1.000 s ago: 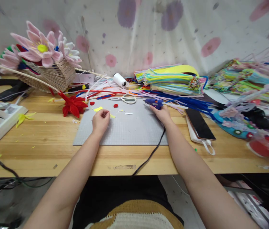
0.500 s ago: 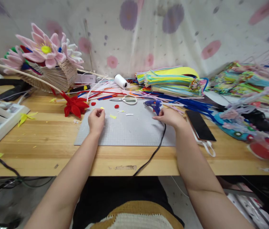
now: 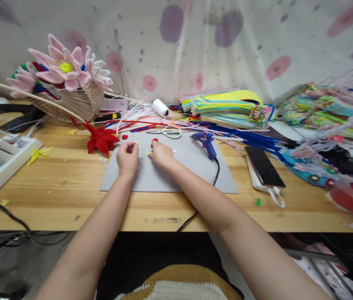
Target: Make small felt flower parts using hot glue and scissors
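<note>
My left hand (image 3: 128,159) is closed in a pinch over the left part of the grey cutting mat (image 3: 192,175). A small yellow piece (image 3: 137,143) pokes out at its fingertips, mostly hidden. Near the mat's middle, my right hand (image 3: 162,155) reaches in with the index fingertip at a small red oval piece (image 3: 155,141), thumb held apart lower down. Another red oval piece (image 3: 124,137) lies beyond my left hand. A blue glue gun (image 3: 206,143) rests on the mat at the right, its nozzle pointing left. Scissors with white handles (image 3: 172,133) lie at the mat's far edge.
A red fuzzy flower (image 3: 101,139) on a stick sits left of the mat. Bundles of pipe cleaners (image 3: 226,106) and a white thread spool (image 3: 160,108) line the back. At right lies a phone (image 3: 264,166); a power strip (image 3: 10,162) stands at left.
My right hand has let go of the glue gun, which now lies on the mat, and has moved left to the red oval piece. The left hand keeps its pinch.
</note>
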Motion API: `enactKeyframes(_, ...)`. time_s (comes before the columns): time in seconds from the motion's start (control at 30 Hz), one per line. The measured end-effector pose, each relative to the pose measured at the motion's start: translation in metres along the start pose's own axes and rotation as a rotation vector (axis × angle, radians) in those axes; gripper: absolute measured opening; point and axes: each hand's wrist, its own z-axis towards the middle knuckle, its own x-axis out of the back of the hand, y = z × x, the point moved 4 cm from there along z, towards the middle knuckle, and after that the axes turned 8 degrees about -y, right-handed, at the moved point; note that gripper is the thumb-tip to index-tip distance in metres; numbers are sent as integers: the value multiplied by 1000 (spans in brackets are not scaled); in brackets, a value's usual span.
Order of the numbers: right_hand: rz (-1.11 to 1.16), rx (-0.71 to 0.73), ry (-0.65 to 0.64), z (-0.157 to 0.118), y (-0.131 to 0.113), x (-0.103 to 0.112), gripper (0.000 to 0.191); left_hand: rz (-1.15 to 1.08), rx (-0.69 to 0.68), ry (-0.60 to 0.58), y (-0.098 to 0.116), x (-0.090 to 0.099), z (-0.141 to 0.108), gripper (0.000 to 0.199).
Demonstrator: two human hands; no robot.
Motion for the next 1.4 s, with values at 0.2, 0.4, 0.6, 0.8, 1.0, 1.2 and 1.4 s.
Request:
enactKeyframes(0.2,239,12,-25,2,9,-2,21,-11,-39,1,6,1,-2,17)
enactKeyframes(0.4,915,10,-114,-13,40,-3,7,89,-185,-143,18,-9,-11,14)
enactKeyframes(0.6,1183,-9,-37,-23,54,-6,13,180,-252,-264,28,-19,-20,11)
enactKeyframes(0.8,1133,103,97,-16,55,-19,25,237,-305,-303,32,-23,-24,8)
enactKeyframes(1.0,1176,135,139,-15,57,-22,35,250,-309,-314,30,-24,-24,7)
enactKeyframes(1.2,1073,168,190,-20,55,-18,43,260,-334,-329,34,-24,-26,7)
enactKeyframes(1.4,1130,197,191,-18,54,-23,42,276,-382,-333,37,-25,-28,8)
